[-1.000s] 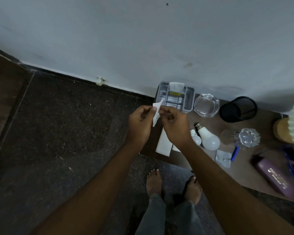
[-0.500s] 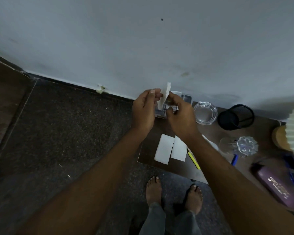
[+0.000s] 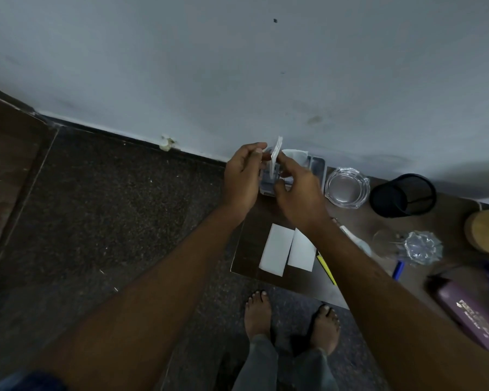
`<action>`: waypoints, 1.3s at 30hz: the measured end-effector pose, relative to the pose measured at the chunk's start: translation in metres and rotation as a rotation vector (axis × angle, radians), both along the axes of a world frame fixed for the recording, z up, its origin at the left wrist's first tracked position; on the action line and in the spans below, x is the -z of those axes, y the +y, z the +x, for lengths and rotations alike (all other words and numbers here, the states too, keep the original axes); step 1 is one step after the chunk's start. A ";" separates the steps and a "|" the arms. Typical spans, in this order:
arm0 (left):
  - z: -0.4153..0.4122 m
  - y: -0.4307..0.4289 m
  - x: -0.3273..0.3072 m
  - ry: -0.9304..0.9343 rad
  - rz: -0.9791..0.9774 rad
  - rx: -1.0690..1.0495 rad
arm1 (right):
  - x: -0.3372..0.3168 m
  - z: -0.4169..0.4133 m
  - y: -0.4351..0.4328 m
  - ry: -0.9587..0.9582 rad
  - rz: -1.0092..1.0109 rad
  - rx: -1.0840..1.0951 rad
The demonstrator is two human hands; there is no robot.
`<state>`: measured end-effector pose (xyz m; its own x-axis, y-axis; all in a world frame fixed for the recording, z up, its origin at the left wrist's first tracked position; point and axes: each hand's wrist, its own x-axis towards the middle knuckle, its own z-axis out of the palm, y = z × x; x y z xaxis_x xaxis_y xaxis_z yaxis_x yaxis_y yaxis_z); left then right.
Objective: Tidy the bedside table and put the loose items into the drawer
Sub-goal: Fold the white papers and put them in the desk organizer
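**Paperwork first, drawer later**

We are in the gathering step. Loose paper is being collected before anything goes into the drawer, which is out of our view. Our left hand and right hand meet above the far left corner of the tabletop. Each appears to pinch the small white paper slip between thumb and fingertips. The slip stands almost upright between them, clear of the surface. Directly beneath it the clear organiser box sits against the far edge.

Two more white slips lie flat side by side near the front left corner, just beside a yellow pencil. In our judgement, the next move calls for settling the held slip in one hand, perhaps folded or squared up. That would free the other hand for the flat pair. Thin paper lying flush on wood will likely need a fingernail under it, or a slide to the edge, before it lifts.
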<state>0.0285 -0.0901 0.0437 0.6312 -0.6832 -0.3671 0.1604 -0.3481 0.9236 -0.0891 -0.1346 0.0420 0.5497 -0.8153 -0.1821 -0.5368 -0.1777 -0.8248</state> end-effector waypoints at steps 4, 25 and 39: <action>0.003 -0.002 0.011 0.014 0.037 0.011 | 0.009 0.002 0.001 0.022 -0.027 -0.014; 0.014 0.006 0.023 -0.097 0.122 -0.025 | 0.037 0.012 0.003 0.185 -0.197 -0.033; -0.013 0.053 0.031 -0.075 0.150 -0.018 | 0.030 -0.012 0.013 0.033 -0.168 0.120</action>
